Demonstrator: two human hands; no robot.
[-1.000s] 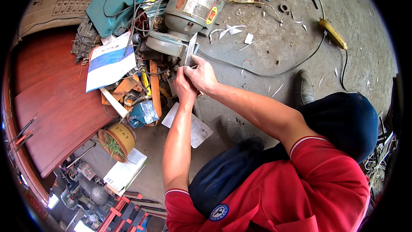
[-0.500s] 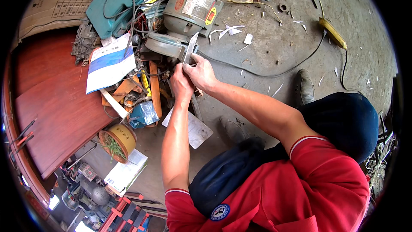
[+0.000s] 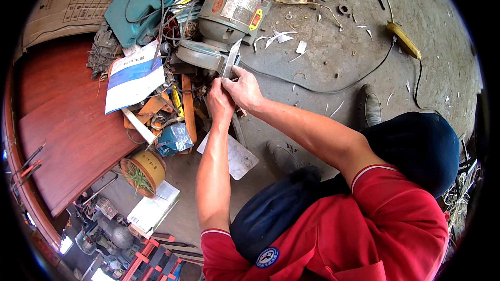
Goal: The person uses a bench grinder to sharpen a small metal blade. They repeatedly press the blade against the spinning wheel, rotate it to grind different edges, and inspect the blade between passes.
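Fingers [image 3: 229,80] pinching metal strip [image 3: 230,60], grinder [image 3: 229,13] adjacent

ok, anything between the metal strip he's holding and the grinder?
Nothing visible. Both the left hand and right hand grip the metal strip, and its upper end already lies against the bench grinder at its grey guard. No clutter sits between them.

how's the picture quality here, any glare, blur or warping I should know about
Head view: strong fisheye, with a black rim and bent edges, such as the red-brown board. Even daylight, soft shadows. The metal strip in both hands, left hand and right hand, shines pale. Centre sharp; lower-left clutter softer.
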